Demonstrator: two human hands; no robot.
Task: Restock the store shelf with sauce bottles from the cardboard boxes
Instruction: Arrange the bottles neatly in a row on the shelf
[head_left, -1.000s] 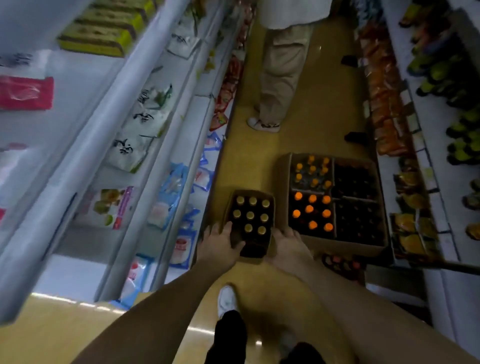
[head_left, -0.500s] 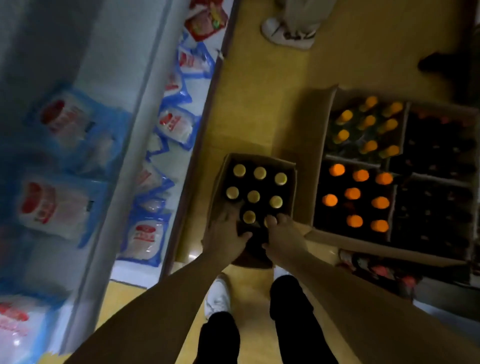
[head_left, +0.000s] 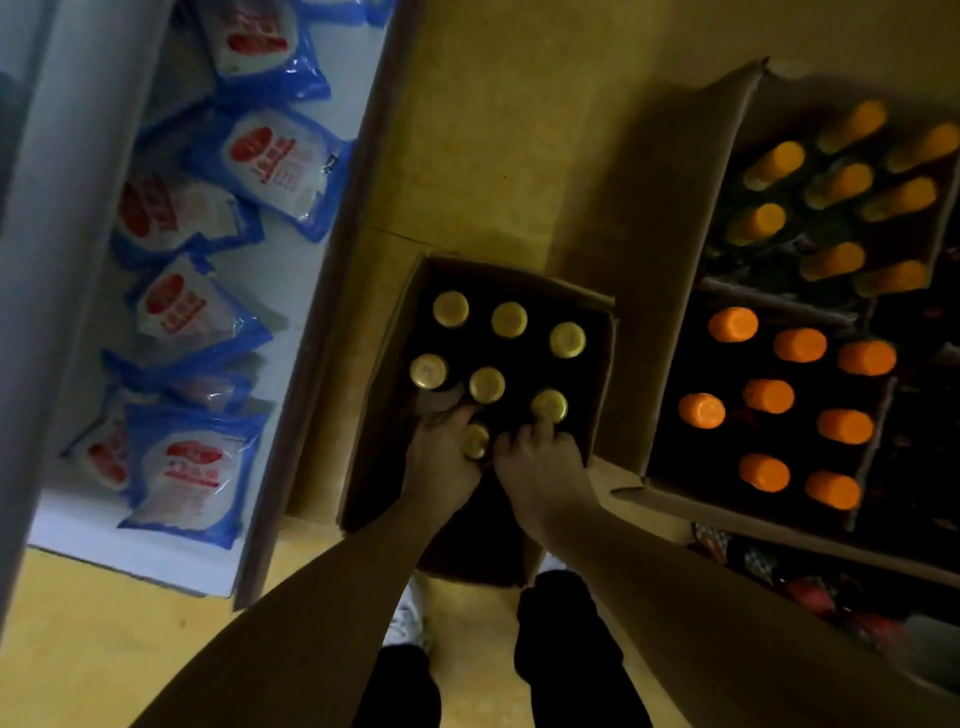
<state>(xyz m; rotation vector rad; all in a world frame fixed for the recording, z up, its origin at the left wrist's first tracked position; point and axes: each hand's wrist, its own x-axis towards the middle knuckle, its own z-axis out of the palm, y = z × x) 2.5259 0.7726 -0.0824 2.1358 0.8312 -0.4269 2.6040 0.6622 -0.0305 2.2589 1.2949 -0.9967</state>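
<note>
A small open cardboard box (head_left: 382, 374) stands on the yellow floor by my feet. It holds several dark sauce bottles with yellow caps (head_left: 509, 319). Both my hands are inside its near half. My left hand (head_left: 441, 460) curls round the neck of the nearest yellow-capped bottle (head_left: 475, 440). My right hand (head_left: 540, 465) lies just to its right, with curled fingers at the neck of another yellow-capped bottle (head_left: 549, 405). The bottle bodies are lost in the dark of the box.
A larger divided cardboard box (head_left: 675, 249) at the right holds several orange-capped bottles (head_left: 800, 345). At the left, a low white shelf (head_left: 306, 291) carries blue-and-white bags (head_left: 275, 161). My legs and a white shoe (head_left: 408, 621) are below the small box.
My view has dropped closer to the small box. Both hands went from its near rim in among the bottles, and their fingers have closed on bottle necks.
</note>
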